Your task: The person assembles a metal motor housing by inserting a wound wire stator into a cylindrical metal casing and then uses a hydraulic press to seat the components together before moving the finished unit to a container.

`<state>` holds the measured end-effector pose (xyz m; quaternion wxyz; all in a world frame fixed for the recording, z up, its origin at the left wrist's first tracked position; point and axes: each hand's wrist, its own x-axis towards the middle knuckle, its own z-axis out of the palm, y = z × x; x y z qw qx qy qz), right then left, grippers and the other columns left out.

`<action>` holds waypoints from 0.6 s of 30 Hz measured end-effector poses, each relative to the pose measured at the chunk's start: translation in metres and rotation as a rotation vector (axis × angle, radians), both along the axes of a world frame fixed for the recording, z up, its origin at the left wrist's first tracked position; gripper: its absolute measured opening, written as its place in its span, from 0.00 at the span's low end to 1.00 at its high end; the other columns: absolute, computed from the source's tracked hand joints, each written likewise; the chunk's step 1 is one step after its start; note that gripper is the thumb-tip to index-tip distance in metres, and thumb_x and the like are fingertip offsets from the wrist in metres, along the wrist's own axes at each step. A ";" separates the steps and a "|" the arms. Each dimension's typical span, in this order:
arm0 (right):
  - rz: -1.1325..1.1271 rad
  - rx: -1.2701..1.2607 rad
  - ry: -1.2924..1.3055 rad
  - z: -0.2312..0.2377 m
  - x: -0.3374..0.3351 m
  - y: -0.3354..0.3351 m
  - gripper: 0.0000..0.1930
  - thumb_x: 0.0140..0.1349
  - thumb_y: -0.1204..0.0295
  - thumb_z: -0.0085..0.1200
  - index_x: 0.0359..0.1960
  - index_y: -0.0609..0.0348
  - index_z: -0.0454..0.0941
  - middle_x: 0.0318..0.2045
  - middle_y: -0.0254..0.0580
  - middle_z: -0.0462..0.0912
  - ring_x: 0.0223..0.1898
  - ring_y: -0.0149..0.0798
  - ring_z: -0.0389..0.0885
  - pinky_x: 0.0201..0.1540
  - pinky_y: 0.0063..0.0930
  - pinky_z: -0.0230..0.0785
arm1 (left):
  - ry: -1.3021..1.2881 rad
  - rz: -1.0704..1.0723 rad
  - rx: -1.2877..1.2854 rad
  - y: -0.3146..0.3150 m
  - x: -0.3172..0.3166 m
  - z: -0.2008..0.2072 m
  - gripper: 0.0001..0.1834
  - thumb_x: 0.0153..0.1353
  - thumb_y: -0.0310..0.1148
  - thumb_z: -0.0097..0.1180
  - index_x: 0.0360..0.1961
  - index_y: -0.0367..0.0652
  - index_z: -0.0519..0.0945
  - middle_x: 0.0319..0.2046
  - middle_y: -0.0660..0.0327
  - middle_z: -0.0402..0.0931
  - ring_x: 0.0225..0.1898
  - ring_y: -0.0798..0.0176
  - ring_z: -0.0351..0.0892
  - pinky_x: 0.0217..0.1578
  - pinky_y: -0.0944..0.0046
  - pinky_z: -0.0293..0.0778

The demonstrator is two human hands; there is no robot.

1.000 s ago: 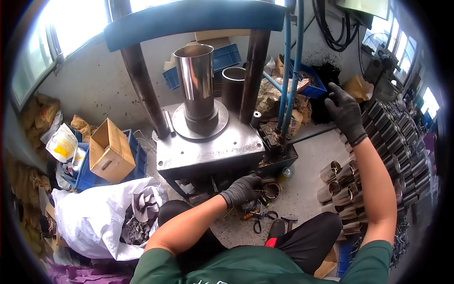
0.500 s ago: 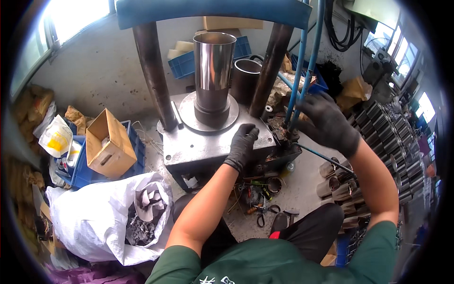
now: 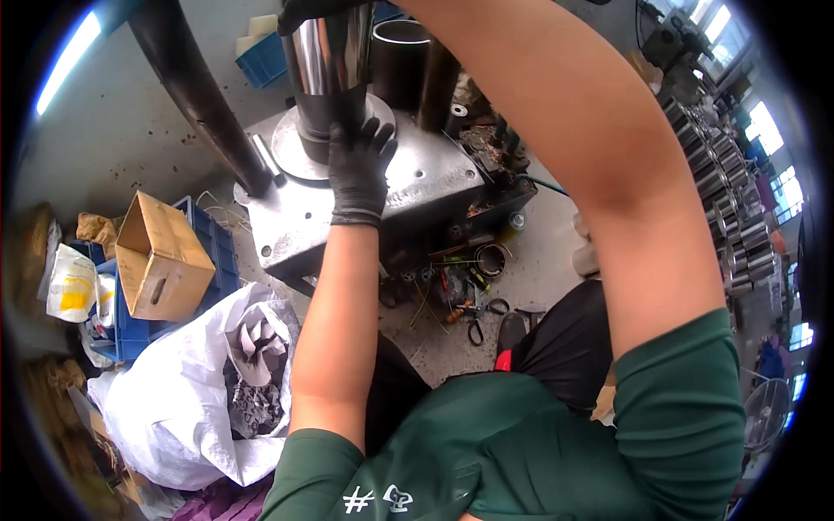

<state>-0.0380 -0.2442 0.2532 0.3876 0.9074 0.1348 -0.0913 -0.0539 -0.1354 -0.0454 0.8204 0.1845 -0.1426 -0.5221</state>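
Observation:
A shiny metal cylinder point(image 3: 326, 56) stands upright on a darker metal collar point(image 3: 326, 113), over a round plate point(image 3: 291, 143) on the press table point(image 3: 417, 174). My left hand point(image 3: 358, 174), in a dark glove, is open with its fingers spread, beside the collar and seemingly touching its near side. At the picture's upper edge, my right hand point(image 3: 317, 10), also gloved, bends its fingers over the cylinder's top rim; most of that hand is cut off by the frame. The right forearm crosses the upper middle of the picture.
Dark press columns point(image 3: 195, 91) flank the table, and a dark hollow cylinder point(image 3: 400, 69) stands behind. A cardboard box point(image 3: 165, 260) in a blue crate point(image 3: 217, 243) and a white sack point(image 3: 187, 391) lie left. Scissors point(image 3: 475, 330) lie on the floor; metal cylinders point(image 3: 730, 217) are stacked right.
My right hand has swung from beside the blue pipes up and left to the cylinder's top. My left hand has gone from the table's front edge to the collar. The view has shifted.

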 end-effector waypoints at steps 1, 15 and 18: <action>-0.090 0.278 -0.127 -0.012 -0.017 -0.005 0.17 0.70 0.64 0.51 0.57 0.51 0.80 0.50 0.46 0.85 0.55 0.50 0.83 0.58 0.40 0.76 | -0.263 0.046 -0.123 -0.001 -0.002 -0.017 0.34 0.74 0.58 0.44 0.71 0.47 0.65 0.69 0.47 0.67 0.67 0.39 0.68 0.68 0.38 0.64; -0.798 2.897 -1.057 -0.260 -0.275 0.144 0.21 0.45 0.72 0.66 0.45 0.60 0.81 0.38 0.40 0.83 0.37 0.35 0.79 0.41 0.29 0.75 | -0.797 0.305 0.282 0.018 -0.004 -0.047 0.11 0.72 0.38 0.59 0.46 0.42 0.80 0.37 0.64 0.80 0.35 0.68 0.79 0.39 0.68 0.78; -0.724 2.676 -1.156 -0.297 -0.285 0.173 0.14 0.44 0.77 0.66 0.37 0.57 0.83 0.34 0.35 0.84 0.37 0.36 0.80 0.45 0.30 0.74 | -0.971 0.459 0.305 0.022 -0.008 -0.017 0.11 0.68 0.31 0.62 0.46 0.37 0.78 0.35 0.63 0.78 0.37 0.67 0.77 0.41 0.67 0.75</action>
